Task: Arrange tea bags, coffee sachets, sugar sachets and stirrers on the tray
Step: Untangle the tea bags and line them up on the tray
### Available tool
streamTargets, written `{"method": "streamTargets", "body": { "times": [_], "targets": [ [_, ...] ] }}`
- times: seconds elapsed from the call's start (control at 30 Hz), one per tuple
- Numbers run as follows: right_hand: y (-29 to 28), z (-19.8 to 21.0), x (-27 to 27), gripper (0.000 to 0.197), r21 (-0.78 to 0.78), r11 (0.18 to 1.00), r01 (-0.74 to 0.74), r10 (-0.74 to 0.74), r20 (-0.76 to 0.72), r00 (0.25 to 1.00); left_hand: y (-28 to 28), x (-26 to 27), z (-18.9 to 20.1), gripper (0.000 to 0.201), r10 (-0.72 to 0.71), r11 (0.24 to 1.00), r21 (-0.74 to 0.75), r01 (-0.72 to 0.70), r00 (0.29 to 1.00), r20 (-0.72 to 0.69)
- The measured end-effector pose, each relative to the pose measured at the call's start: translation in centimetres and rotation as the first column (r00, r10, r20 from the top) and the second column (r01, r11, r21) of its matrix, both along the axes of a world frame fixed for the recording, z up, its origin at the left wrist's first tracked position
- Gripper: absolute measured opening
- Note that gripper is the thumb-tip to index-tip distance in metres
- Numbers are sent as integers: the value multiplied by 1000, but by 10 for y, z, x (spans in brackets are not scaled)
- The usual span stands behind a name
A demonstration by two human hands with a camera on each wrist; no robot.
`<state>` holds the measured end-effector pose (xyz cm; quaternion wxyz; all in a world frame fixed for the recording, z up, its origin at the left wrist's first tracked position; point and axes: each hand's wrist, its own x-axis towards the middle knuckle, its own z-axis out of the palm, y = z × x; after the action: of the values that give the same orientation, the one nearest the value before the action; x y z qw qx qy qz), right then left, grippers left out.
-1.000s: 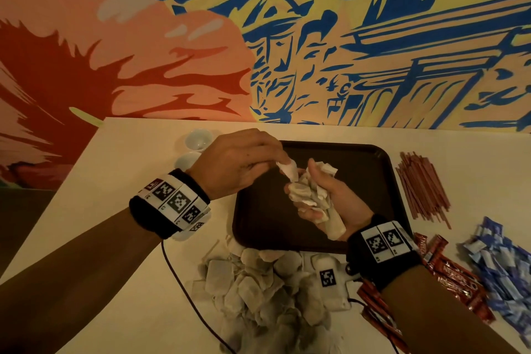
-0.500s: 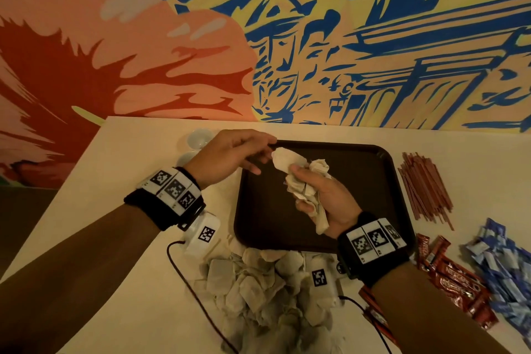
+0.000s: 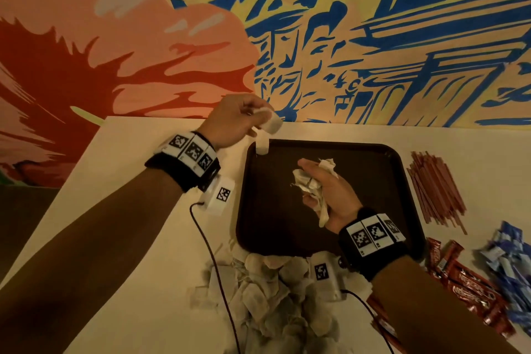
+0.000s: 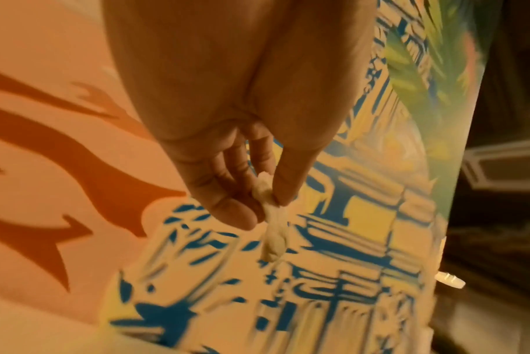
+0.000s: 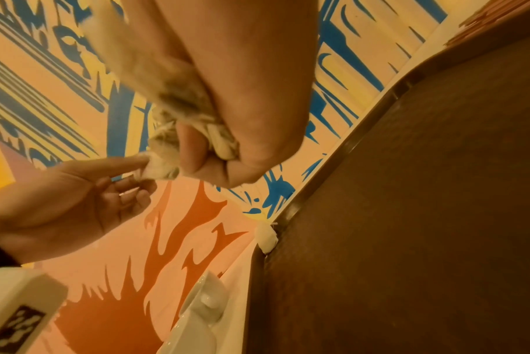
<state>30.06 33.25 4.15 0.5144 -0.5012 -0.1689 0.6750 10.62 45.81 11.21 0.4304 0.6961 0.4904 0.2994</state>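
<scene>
Tea-bag step in hand. The left hand (image 3: 240, 121) pinches one tea bag (image 3: 270, 121) between thumb and fingertips above the tray's (image 3: 382, 152) far-left corner; its paper tag (image 3: 262, 146) hangs at the rim. The right hand (image 3: 327, 192) is closed around a bunch of tea bags (image 3: 311, 181) over the tray's middle. More tea bags (image 3: 267, 290) lie heaped at the desk's (image 3: 129, 187) near edge. The next move likely calls for lowering the single bag flat onto the tray.

White table (image 3: 138, 238) carrying a dark tray (image 3: 287, 238) mid-way along its far edge; loose tea bags (image 3: 267, 296) at the near edge, stirrers (image 3: 436, 187), red coffee sachets (image 3: 465, 287) and blue sachets (image 3: 511, 264) toward the right edge.
</scene>
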Motion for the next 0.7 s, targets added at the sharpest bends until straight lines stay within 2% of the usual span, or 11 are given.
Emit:
{"method": "streamTargets", "body": {
  "times": [0.1, 0.2, 0.27, 0.37, 0.47, 0.7],
  "targets": [
    [6, -3, 7, 14, -13, 1000, 20, -19, 9, 1000, 38, -5, -13, 13, -13, 997, 78, 30, 979, -202],
    [11, -9, 11, 9, -36, 999, 25, -24, 32, 999, 65, -7, -41, 17, -72, 986, 104, 129, 899, -432],
    [14, -14, 13, 4, -52, 998, 24, -22, 42, 999, 72, -5, -62, 19, -137, 978, 65, 199, 842, -522],
    [18, -22, 15, 5, -71, 997, 16, -12, 57, 998, 76, 1, -92, 16, -211, 967, -12, 256, 772, -600],
    [23, -26, 16, 5, -60, 998, 21, -19, 35, 999, 78, 7, -115, 15, -235, 965, -65, 254, 731, -641],
    [35, -30, 16, 7, -51, 999, 12, -11, 21, 1000, 93, 19, -135, 14, -133, 982, -5, 187, 683, -719]
  ]
}}
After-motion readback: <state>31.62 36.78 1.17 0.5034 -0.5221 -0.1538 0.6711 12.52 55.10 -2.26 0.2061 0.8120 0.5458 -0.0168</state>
